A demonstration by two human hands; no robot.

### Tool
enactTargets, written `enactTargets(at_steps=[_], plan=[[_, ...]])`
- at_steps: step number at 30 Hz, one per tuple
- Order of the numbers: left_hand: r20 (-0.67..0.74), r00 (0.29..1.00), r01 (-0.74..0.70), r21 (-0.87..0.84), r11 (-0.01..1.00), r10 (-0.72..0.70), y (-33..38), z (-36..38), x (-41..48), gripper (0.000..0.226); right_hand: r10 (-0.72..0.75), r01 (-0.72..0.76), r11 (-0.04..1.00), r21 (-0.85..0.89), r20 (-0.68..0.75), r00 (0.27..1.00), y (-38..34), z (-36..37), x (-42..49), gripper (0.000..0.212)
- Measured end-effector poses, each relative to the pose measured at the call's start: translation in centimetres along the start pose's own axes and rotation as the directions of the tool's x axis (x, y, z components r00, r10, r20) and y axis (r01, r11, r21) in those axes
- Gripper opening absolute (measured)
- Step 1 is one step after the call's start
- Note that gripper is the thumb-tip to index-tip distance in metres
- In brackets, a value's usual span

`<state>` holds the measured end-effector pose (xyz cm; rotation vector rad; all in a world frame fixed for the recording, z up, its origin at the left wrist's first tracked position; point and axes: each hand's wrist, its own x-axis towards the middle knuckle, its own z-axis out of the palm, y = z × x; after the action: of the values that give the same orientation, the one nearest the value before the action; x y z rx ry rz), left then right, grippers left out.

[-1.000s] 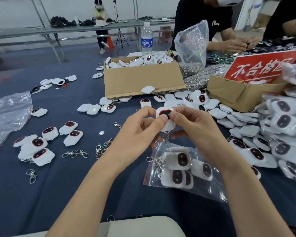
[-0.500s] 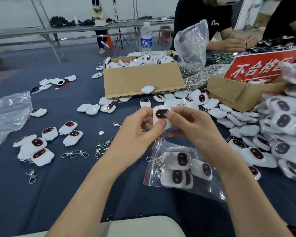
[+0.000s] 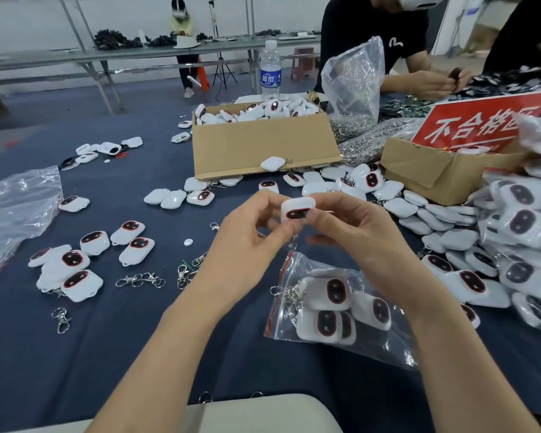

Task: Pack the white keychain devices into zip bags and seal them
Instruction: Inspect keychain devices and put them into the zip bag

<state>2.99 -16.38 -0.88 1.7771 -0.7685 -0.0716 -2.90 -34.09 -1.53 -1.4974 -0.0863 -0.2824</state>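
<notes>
Above the zip bag [image 3: 384,348], left hand [image 3: 247,242] and right hand [image 3: 356,239] fingers [image 3: 278,232] pinch the keychain device [image 3: 298,209] upright, front toward camera; red sign [image 3: 481,123] beyond reads 不合格.

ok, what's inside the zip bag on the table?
Four white devices show through the zip bag, dark faces up, their metal clips bunched near its red-striped edge. They overlap, so any more underneath are hidden.
</notes>
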Motion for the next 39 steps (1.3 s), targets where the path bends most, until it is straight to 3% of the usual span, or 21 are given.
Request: enactTargets(at_steps=[6, 10, 12, 13, 15, 17, 20, 24, 28, 32, 35, 39], plan=[[-0.064, 0.998, -0.012, 0.073, 0.997, 0.017, -0.2, -0.5, 0.1, 0.019, -0.043, 0.045, 0.999, -0.015, 0.099, 0.994, 0.1, 0.0, 0.0, 0.025], [0.017, 1.000, -0.008, 0.136, 0.991, 0.006, 0.1, -1.5, 0.3, 0.024, -0.035, 0.043, 0.991, -0.128, 0.062, 0.997, 0.5, -0.4, 0.2, 0.024], [0.102, 0.988, 0.094, 0.186, 0.978, -0.115, -0.2, -3.1, 0.2, 0.032, -0.001, -0.001, 0.977, -0.215, -0.010, 1.000, 1.0, -0.7, 0.3, 0.020], [0.172, 0.962, 0.173, 0.222, 0.960, -0.213, -0.4, -4.1, 0.0, 0.034, 0.021, -0.031, 0.956, -0.291, -0.037, 0.999, 1.3, -1.0, 0.4, 0.017], [0.336, 0.844, 0.326, 0.300, 0.897, -0.419, -1.1, -5.4, -0.4, 0.028, 0.095, -0.092, 0.870, -0.484, -0.018, 0.995, 1.8, -1.3, 0.4, 0.011], [0.421, 0.747, 0.395, 0.340, 0.853, -0.514, -1.5, -5.8, -0.8, 0.016, 0.218, -0.145, 0.778, -0.611, 0.047, 0.975, 2.2, -1.3, 0.3, 0.013], [0.478, 0.718, 0.385, 0.334, 0.860, -0.506, -1.3, -5.1, -0.7, 0.011, 0.332, -0.193, 0.730, -0.655, 0.093, 0.939, 2.4, -0.9, 0.2, 0.023], [0.563, 0.691, 0.342, 0.298, 0.891, -0.454, -1.0, -3.7, -0.7, 0.018, 0.337, -0.210, 0.749, -0.629, 0.089, 0.937, 2.5, -0.7, 0.3, 0.014], [0.611, 0.677, 0.391, 0.174, 0.904, -0.411, -0.9, -2.7, -0.8, 0.022, 0.290, -0.194, 0.785, -0.589, 0.073, 0.954, 2.6, -0.9, 0.3, 0.018], [0.558, 0.723, 0.429, 0.098, 0.898, -0.406, -0.2, -0.6, -0.8, 0.004, 0.228, -0.162, 0.836, -0.524, 0.062, 0.972, 2.5, -0.9, 0.4, 0.015], [0.497, 0.770, 0.393, 0.124, 0.911, -0.399, -0.2, 0.4, -0.8, 0.010, 0.219, -0.173, 0.832, -0.527, 0.026, 0.975, 2.5, -1.0, 0.4, 0.014], [0.520, 0.743, 0.468, 0.045, 0.883, -0.421, 0.3, -0.6, -0.6, 0.025, 0.213, -0.215, 0.828, -0.518, -0.064, 0.975, 2.4, -1.2, 0.4, 0.012]])
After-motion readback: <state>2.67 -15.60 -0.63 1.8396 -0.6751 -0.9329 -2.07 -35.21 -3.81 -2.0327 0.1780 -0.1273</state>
